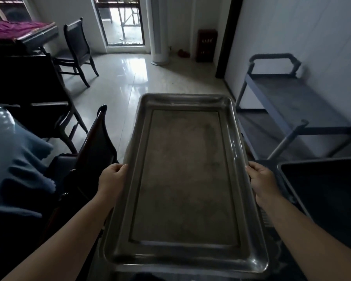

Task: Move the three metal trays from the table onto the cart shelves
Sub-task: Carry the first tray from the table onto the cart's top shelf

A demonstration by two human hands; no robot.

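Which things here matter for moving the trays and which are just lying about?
Belongs to the job:
rectangular metal tray, held by left hand and right hand
grey shelved cart
dark tray at right

Just around:
dark wooden chair
purple cloth
blue cloth

Room pretty dim, overall grey cast. Only real light from glass door at back, blown out white. Glare patch on floor below it. Tray dull, faint sheen along rim. Left side near black, chair lost in shadow. Wide-angle bend at edges, cart soft, slight motion blur.
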